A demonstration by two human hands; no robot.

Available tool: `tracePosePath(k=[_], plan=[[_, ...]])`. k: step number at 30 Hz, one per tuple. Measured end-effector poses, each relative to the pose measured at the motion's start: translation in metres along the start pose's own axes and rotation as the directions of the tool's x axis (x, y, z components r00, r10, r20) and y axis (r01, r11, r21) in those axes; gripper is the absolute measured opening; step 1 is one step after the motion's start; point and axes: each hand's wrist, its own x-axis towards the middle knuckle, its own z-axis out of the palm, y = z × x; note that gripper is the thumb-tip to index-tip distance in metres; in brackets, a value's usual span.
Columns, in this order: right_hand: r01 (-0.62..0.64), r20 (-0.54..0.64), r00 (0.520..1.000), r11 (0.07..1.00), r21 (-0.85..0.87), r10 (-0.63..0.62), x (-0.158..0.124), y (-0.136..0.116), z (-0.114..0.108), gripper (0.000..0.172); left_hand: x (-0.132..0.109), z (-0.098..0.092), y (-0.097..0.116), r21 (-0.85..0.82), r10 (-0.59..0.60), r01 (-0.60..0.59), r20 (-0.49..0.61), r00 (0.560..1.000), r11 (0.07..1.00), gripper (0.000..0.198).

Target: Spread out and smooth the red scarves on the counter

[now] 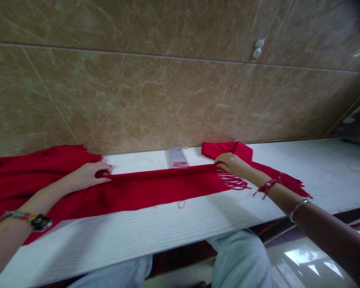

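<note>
Red scarf (156, 190), laid lengthwise on white desk (168, 228) below tiled wall (168, 100); left hand (91, 176) grip pinching a fold, right hand (231, 163) on the fringed end, grip indiscernible.

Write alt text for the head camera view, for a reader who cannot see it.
A red scarf lies stretched along a white table, the left hand pinching a fold and the right hand at its fringed end. Behind it rises a brown tiled wall.
</note>
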Motion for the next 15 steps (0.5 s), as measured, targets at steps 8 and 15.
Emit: tracePosePath(k=[8, 15], plan=[[0.149, -0.058, 0.986, 0.986, -0.069, -0.154, -0.062, -0.018, 0.010, 0.025, -0.038, 0.029, 0.021, -0.050, 0.036, -0.031, 0.110, 0.993, 0.998, 0.022], [0.266, 0.002, 0.963, 0.948, -0.177, -0.269, -0.073, -0.024, 0.024, 0.028, -0.041, 0.052, 0.024, 0.051, 0.054, -0.062, 0.149, 0.987, 0.997, 0.023]])
